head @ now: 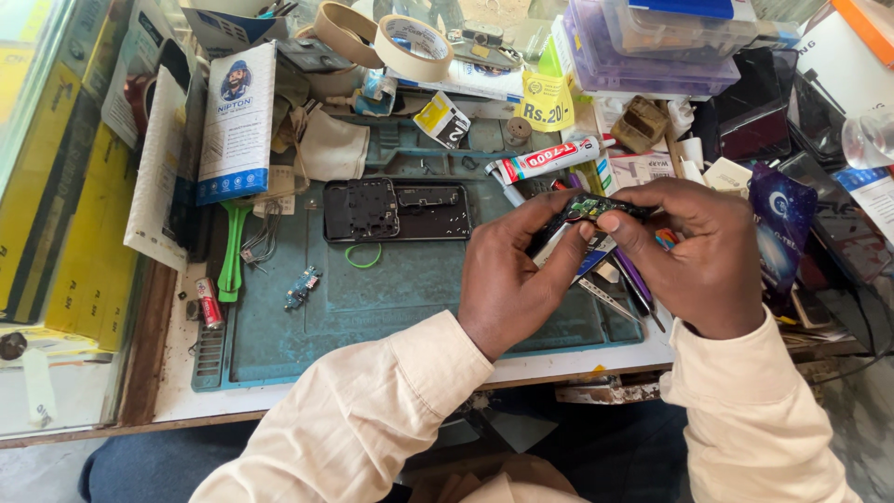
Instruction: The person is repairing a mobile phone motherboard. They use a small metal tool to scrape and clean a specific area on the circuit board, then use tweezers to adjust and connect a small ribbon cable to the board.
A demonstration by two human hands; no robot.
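Over the right part of the blue-green work mat: small green circuit board on a dark strip, pinched from both ends and held just above the mat. Left hand: thumb and forefinger closed narrowly on the near-left end of the board. Right hand: thumb and fingers closed on the far-right end, thumb tip pressing the board's near edge. Far left of the hands, flat on the mat: opened black phone frame, with a green rubber ring just near it. Left on the mat: small blue flex part; beside the mat's left rim, green plastic pry tool and a red cell. Under the hands: metal tweezers, partly hidden. Far side: white adhesive tube with red band, tape rolls, clear purple parts boxes. Handling advice, as judgement: grip by the edges only, fingertips off the components; light, even pressure, no bending of the strip; work low over the mat so a slipped part lands there and not among the clutter at right.
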